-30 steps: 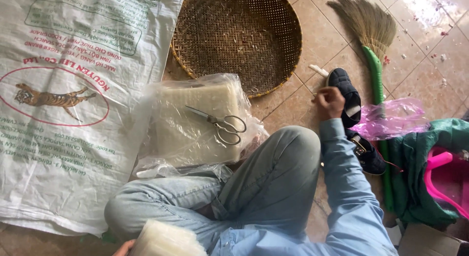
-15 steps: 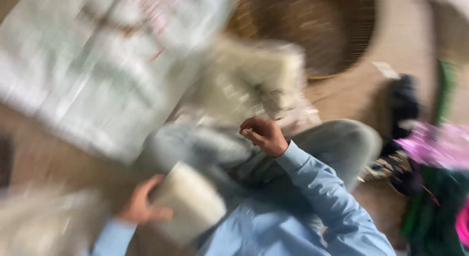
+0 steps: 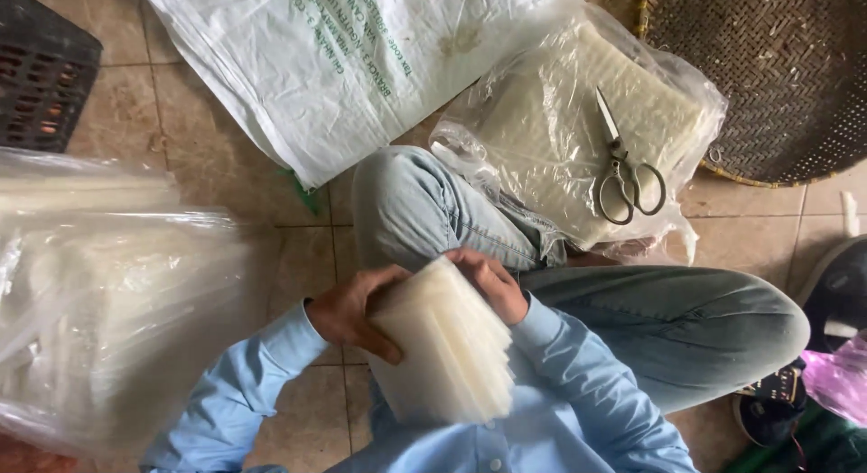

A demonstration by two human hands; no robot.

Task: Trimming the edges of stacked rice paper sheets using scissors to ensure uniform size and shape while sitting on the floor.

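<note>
Both hands are gripping a stack of thin pale sheets (image 3: 449, 346) over the lap: the left hand (image 3: 352, 310) is clasping its left edge, the right hand (image 3: 492, 281) its top right corner. Beyond the right hand, scissors (image 3: 623, 170) are lying on a plastic bag (image 3: 542, 139) beside a woven tray (image 3: 777, 75). A white sack (image 3: 334, 57) is lying beyond the left hand.

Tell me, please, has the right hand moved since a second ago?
Yes. The right hand left the floor beside the woven basket and now grips the stack of sheets.

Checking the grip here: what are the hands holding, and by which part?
Both hold one stack of translucent sheets: left hand on its left edge, right hand on its top right corner.
</note>
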